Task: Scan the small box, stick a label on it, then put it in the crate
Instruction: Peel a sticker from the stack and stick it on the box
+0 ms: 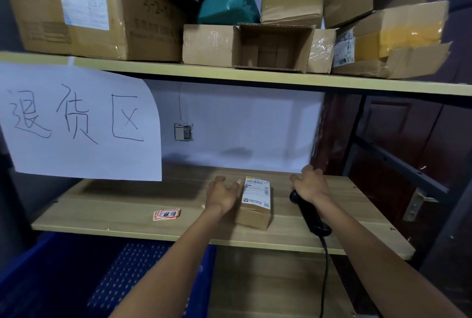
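Two hands: the left hand [222, 196] and the right hand [310, 187]. On the lower shelf [127, 210] there are one small box [255, 205], one black scanner [313, 218] and one little stack of red labels [166, 214]. One blue crate [51, 266]. One paper sign [81, 123]. On the upper shelf [255, 76] there are perhaps eight cardboard boxes [76, 11], some half hidden, and one green bag [229, 3].

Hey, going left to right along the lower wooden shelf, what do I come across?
Stack of red labels → left hand → small box → black scanner.
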